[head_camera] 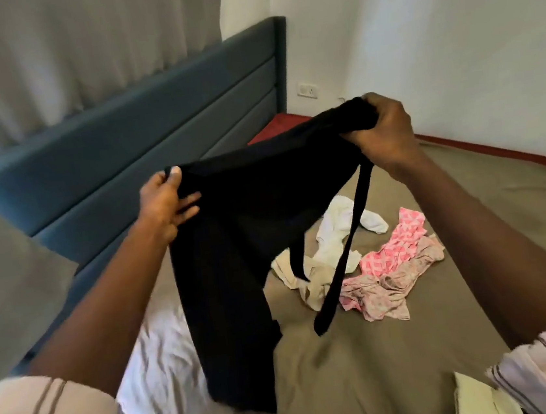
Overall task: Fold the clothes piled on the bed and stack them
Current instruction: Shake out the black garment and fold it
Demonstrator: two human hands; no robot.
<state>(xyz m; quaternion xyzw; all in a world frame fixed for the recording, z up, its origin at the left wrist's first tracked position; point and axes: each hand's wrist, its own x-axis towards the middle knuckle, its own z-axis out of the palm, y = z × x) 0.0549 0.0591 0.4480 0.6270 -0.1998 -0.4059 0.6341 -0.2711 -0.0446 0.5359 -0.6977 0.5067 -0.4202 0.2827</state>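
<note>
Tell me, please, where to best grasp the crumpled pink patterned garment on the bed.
Probably pinch the crumpled pink patterned garment at its far end, from above: that end lies spread flat on the brown bedsheet, while the near end is bunched up.

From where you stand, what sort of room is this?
Most likely a bedroom: a bed with a padded blue headboard, curtains behind it, and loose clothes on the sheet. The left hand and right hand hold up a black garment.

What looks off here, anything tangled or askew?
A long strap hangs loose from the black garment, which the left hand and right hand hold up; it trails over the crumpled clothes on the bed. No damage visible.
</note>
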